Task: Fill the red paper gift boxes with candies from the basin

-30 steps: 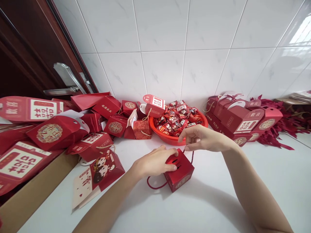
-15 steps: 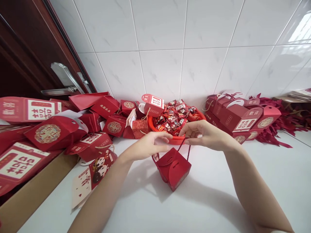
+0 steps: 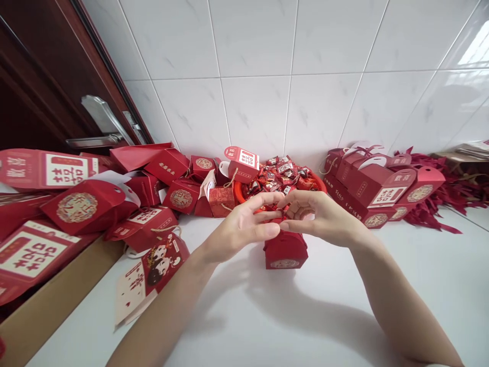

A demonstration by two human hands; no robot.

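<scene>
A small red box [image 3: 286, 252] with a round pattern on its front stands upright, its top hidden behind my fingers. Above it, my right hand [image 3: 319, 216] pinches the dark red cord. My left hand [image 3: 244, 224] meets it from the other side, thumb apart from the fingers, its fingertips near the cord; whether they grip it is unclear. Just behind both hands sits a red basin [image 3: 320, 184] heaped with red-wrapped candies [image 3: 282, 171].
Several red boxes [image 3: 78, 204] crowd the left, some in a cardboard carton [image 3: 61, 278], beside a printed card [image 3: 153, 278]. More boxes [image 3: 382, 186] are stacked at the right, near dark red ribbons [image 3: 420, 214]. A tiled wall rises behind.
The small box has swung from tilted to upright and moved slightly right and back. My left hand has moved right to meet my right hand above it.
</scene>
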